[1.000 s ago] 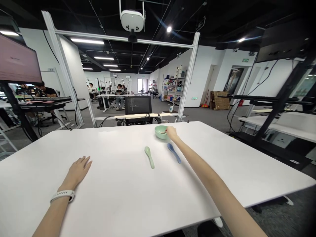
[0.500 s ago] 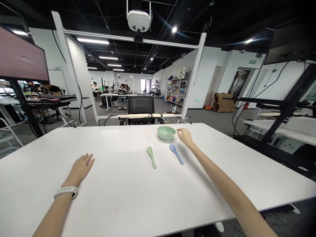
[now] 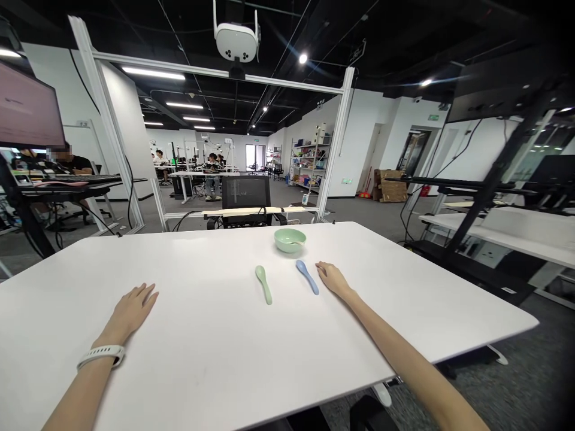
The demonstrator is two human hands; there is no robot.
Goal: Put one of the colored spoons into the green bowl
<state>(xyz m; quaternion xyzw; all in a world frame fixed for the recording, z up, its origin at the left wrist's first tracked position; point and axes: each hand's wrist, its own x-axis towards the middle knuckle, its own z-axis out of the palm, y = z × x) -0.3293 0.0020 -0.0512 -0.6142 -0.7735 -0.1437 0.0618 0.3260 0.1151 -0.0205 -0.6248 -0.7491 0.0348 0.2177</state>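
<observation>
Right hand back from the bowl, nothing in its fingers

Your right hand has its fingers slightly bent and only narrowly parted, holding nothing that shows. Your left hand lies palm down at the left, its fingers loosely spread and without a thing in them; it wears a white wristband

What has changed is on your right: half a second ago those fingers were beside the bowl's rim, and a little earlier they were at the rim with the pale spoon. Now they are nearer to you, just right of the blue spoon and apart from it. That leaves the pale spoon let go inside the green bowl, its handle leaning toward the right rim, so you have both hands free

Left of the blue spoon lies the green spoon, and both have their scoops toward the far side and their handles toward you. The bowl sits upright beyond them, at the far side of the desk, a little right of the middle

Count them: one bowl, three spoons, with two spoons on the desk and one in the bowl. Past the far edge stands one black chair
</observation>
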